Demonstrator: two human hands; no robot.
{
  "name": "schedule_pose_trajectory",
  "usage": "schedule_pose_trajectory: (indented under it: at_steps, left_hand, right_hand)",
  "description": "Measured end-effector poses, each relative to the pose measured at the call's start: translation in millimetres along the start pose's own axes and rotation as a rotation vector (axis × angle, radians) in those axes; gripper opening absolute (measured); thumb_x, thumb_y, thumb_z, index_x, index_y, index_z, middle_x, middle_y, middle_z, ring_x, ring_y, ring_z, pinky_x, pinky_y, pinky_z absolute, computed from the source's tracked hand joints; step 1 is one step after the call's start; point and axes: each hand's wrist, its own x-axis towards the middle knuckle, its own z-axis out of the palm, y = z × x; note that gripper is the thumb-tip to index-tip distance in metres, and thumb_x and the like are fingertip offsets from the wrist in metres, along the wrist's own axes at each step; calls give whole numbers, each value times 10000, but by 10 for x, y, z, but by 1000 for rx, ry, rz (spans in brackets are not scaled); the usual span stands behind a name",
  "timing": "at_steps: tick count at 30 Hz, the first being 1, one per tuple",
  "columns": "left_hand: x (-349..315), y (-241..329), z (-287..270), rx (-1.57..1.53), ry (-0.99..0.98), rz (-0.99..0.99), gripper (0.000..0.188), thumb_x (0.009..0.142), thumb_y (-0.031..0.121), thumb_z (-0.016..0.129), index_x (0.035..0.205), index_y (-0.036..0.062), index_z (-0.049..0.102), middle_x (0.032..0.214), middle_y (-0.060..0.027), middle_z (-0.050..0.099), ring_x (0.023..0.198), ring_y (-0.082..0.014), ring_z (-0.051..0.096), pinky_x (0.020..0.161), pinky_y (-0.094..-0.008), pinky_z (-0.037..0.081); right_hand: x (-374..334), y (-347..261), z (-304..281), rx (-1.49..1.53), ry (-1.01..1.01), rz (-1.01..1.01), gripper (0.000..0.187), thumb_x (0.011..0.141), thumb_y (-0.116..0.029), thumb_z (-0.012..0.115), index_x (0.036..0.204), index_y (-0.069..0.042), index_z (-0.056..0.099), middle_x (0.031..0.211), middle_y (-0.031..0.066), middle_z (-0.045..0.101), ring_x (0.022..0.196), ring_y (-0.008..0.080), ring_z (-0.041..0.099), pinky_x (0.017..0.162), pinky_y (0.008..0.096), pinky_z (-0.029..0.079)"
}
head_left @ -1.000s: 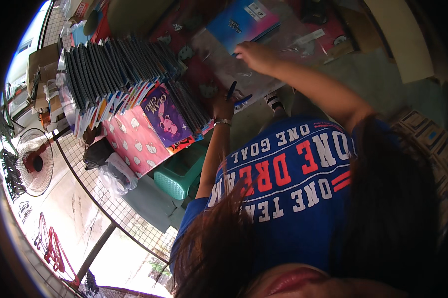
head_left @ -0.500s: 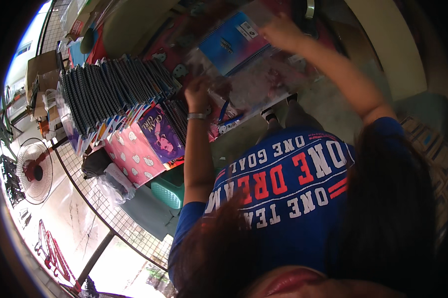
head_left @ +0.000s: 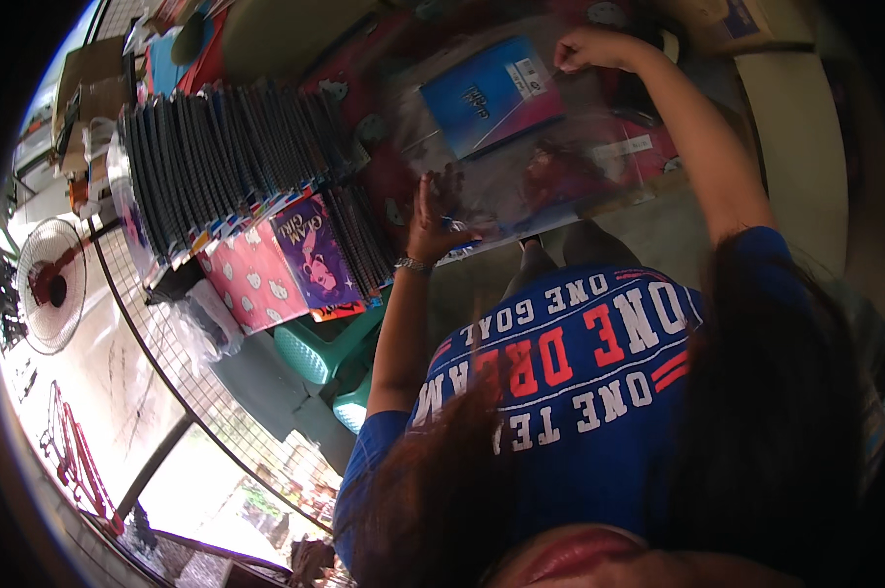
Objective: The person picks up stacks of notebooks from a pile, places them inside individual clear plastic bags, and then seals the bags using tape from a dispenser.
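Observation:
A blue-and-pink notebook (head_left: 484,96) with a white label lies on clear plastic film (head_left: 631,191) over a table with a red patterned cover. My left hand (head_left: 431,223) is near the table's front edge, left of the notebook. Its fingers are spread, and it appears to hold nothing. Just beyond the notebook's far right corner is my right hand (head_left: 591,49), bent with its fingertips pinched together. Whatever may be between those fingertips is too small to make out. Something blue, perhaps pens (head_left: 462,243), shows partly beside my left hand.
Left of the work spot stand tightly packed rows of spiral notebooks (head_left: 232,147). Below them are a purple notebook (head_left: 317,250) and a pink patterned one (head_left: 251,272). Green plastic stools (head_left: 305,351) stand beneath. A white fan (head_left: 52,284) is at the far left, by a wire-mesh barrier.
My left hand has opened and spread its fingers, nearer the front edge. The right hand has drawn away from the notebook's right end. The whole view has shifted slightly.

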Motion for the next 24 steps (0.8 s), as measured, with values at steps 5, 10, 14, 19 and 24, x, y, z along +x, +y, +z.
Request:
schedule_pose_trajectory:
  at_steps: [5, 10, 14, 19, 24]
  left_hand:
    - [-44, -198, 259, 276, 355, 167, 937, 646, 141, 800, 1433, 173, 292, 1363, -240, 388, 1219, -432, 426, 993, -524, 395]
    - [-345, -39, 255, 577, 163, 98, 443, 777, 50, 608, 1204, 167, 579, 1292, -187, 473, 1195, -405, 457, 959, -506, 417]
    - [-630, -250, 286, 422, 229, -14, 322, 831, 65, 566, 1145, 112, 612, 1252, -179, 509, 1137, -363, 514, 937, -463, 440]
    - [-193, -552, 110, -447, 594, -511, 222, 918, 138, 507, 1105, 33, 563, 1141, -131, 551, 960, -281, 581, 840, -390, 477]
    - [519, 177, -123, -736, 1164, -592, 295, 853, 104, 561, 1127, 18, 495, 1056, -136, 529, 960, -283, 539, 864, -401, 435]
  right_hand:
    - [-63, -207, -109, -40, -105, 75, 123, 809, -94, 651, 916, -36, 638, 903, 13, 632, 883, 108, 581, 830, 264, 440]
    - [-347, -212, -108, -104, -164, 42, 151, 778, -122, 690, 903, -44, 656, 865, 10, 643, 819, 94, 589, 760, 262, 455]
    - [-590, -249, 45, -10, -298, 108, 113, 805, -120, 667, 884, -39, 656, 886, 3, 650, 858, 103, 598, 821, 260, 445]
    - [-398, -150, 45, 27, 26, -16, 128, 850, -86, 623, 965, -29, 626, 911, 32, 649, 879, 117, 615, 813, 269, 475]
    - [-30, 126, 12, 28, 180, 40, 144, 874, -71, 596, 1007, -17, 615, 936, 54, 648, 879, 138, 630, 808, 269, 494]
